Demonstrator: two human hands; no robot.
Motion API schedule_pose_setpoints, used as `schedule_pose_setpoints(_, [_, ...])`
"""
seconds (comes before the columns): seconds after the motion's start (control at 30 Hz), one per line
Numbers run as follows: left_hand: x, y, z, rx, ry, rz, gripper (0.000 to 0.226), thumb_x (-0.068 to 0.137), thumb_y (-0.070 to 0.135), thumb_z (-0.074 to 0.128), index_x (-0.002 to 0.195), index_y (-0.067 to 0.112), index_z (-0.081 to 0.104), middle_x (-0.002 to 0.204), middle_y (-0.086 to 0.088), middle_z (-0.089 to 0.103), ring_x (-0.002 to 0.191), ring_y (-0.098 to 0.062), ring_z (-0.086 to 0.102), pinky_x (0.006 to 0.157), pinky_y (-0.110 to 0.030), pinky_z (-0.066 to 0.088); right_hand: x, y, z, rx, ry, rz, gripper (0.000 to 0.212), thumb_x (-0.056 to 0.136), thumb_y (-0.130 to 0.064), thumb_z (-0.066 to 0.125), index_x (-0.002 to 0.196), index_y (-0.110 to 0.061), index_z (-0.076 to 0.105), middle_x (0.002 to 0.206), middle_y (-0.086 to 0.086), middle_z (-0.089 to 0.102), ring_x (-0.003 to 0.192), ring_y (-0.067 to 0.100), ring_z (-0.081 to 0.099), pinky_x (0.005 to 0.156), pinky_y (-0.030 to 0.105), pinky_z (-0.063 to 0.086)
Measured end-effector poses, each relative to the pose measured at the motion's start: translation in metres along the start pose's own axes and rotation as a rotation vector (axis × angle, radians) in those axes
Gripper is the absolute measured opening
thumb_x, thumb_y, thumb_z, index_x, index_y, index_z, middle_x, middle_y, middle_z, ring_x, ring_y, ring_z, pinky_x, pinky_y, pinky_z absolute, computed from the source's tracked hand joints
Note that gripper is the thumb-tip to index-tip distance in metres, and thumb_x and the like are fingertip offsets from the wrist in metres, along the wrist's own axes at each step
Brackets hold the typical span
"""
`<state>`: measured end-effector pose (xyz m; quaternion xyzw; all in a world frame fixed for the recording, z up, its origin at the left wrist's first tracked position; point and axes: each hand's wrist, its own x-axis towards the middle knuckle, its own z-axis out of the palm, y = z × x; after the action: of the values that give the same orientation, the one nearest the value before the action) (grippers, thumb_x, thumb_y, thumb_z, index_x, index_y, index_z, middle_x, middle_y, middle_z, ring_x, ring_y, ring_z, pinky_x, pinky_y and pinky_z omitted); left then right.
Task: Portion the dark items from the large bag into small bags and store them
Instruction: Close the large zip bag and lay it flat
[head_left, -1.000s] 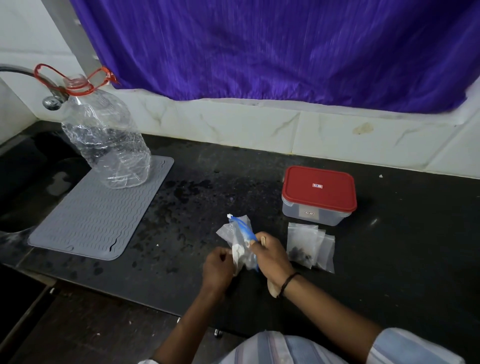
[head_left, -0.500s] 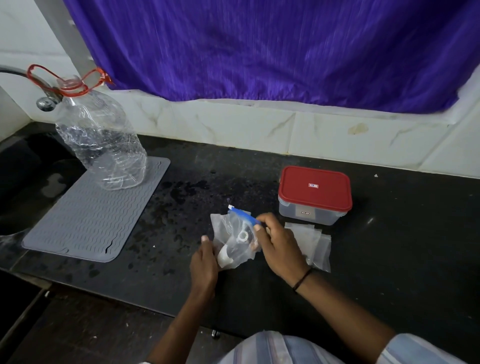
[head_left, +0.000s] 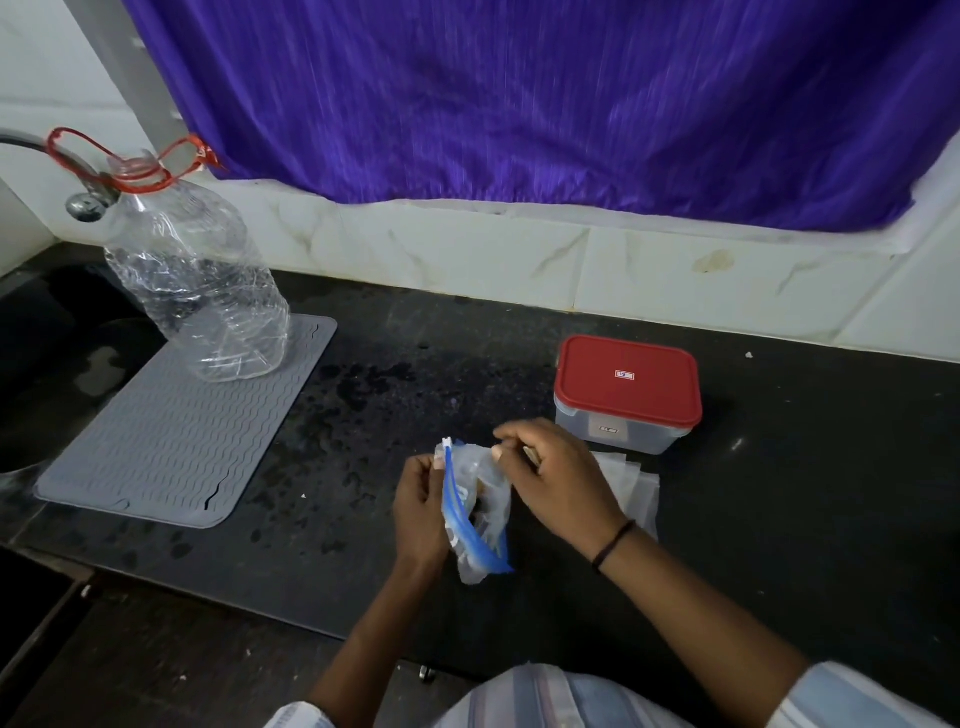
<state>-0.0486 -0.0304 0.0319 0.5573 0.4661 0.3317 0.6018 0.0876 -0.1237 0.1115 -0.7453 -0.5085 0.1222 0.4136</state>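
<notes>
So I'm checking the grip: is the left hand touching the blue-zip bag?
Touching. The head view shows the left hand gripping the blue-zip bag at its zip edge, fingers curled against the plastic with no gap.

bare counter (head_left: 805, 493) right; container (head_left: 626, 392) behind hands

Dim, soft indoor light with wide-angle bend at the edges.
The black stone countertop (head_left: 779, 519) swallows detail across the lower frame; the purple pleated curtain (head_left: 519, 104) at the top is streaked with blur, and the white tiled wall (head_left: 675, 270) bows toward the right corner.
</notes>
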Motion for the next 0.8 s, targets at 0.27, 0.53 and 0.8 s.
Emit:
schedule_pose_setpoints(0.27, [-0.002, 0.014, 0.003, 0.156, -0.239, 0.029, 0.017, 0.097, 0.03, 0.056, 0.092, 0.016, 0.065, 0.086, -0.007, 0.067, 0.075, -0.014, 0.065, 0.073, -0.036, 0.055, 0.023, -0.007, -0.008, 0.168, -0.459, 0.066, 0.019, 0.086, -0.023, 0.067, 0.105, -0.029, 0.066, 0.083, -0.008, 0.065, 0.073, 0.002, 0.058, 0.074, 0.026, 0.049])
schedule_pose_setpoints(0.53, [-0.005, 0.01, -0.005, 0.511, -0.27, 0.303, 0.029, 0.093, 0.048, 0.05, 0.1, 0.024, 0.063, 0.097, -0.001, 0.066, 0.089, -0.017, 0.062, 0.087, -0.044, 0.051, 0.019, -0.012, -0.003, -0.004, -0.595, -0.024, 0.033, 0.088, -0.018, 0.059, 0.118, -0.031, 0.057, 0.103, -0.003, 0.058, 0.089, 0.005, 0.056, 0.078, 0.021, 0.045])
schedule_pose_setpoints(0.8, [0.0, 0.012, -0.009, 0.295, -0.192, 0.205, 0.016, 0.099, 0.01, 0.057, 0.086, 0.018, 0.051, 0.07, 0.014, 0.057, 0.064, 0.0, 0.054, 0.056, -0.019, 0.048, 0.017, -0.009, -0.012, -0.053, -0.453, -0.009, 0.008, 0.088, -0.014, 0.056, 0.09, -0.022, 0.056, 0.079, -0.007, 0.06, 0.07, 0.007, 0.055, 0.065, 0.032, 0.049])
